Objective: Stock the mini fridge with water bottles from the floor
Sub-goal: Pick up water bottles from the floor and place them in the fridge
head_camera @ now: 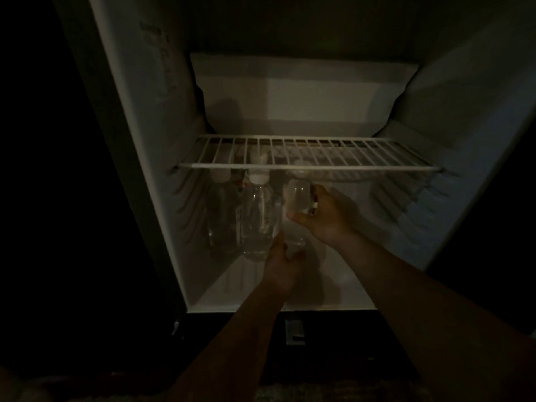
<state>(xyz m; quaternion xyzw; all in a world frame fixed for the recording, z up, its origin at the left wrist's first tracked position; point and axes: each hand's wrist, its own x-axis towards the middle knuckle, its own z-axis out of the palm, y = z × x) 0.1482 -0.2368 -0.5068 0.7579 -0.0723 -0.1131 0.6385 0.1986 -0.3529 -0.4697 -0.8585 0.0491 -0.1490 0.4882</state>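
The open mini fridge [342,297] fills the view in dim light. On its floor at the left stand two clear water bottles with white caps, one [259,219] in front and one [222,213] behind it to the left. A third clear water bottle [298,198] sits upright just right of them, under the wire shelf [310,166]. My right hand [324,217] grips that bottle at its upper body. My left hand [282,264] holds it near the base, fingers curled around it.
The white wire shelf spans the fridge at mid height with nothing visible on it. The fridge door's inner panel [139,91] stands open at the left. Bare fridge floor lies to the right of the bottles. Everything outside the fridge is dark.
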